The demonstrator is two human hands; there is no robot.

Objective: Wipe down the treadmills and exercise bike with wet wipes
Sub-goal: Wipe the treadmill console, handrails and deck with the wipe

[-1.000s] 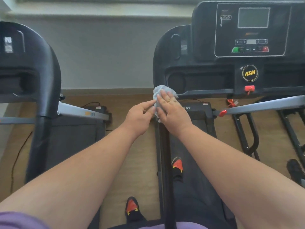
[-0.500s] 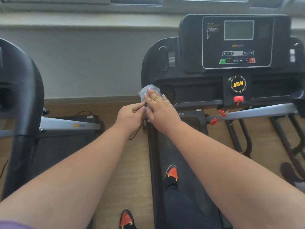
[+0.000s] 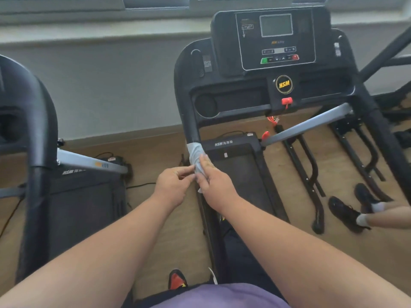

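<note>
You're wiping the right treadmill's left handrail (image 3: pixel 191 121). Wet wipe (image 3: pixel 196 155) is wrapped around the rail; right hand (image 3: pixel 213 181) holds it there, left hand (image 3: pixel 175 182) pinches its near edge. Next, I'd judge: slide it along the rail.

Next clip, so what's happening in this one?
A person stands at the right-hand treadmill in a gym room, cleaning its left handrail with a wet wipe. The wipe is draped round the rail; the right hand presses it against the rail while the left hand pinches its near edge. A second treadmill stands to the left, and another person's feet in black shoes show at the right edge.
</note>
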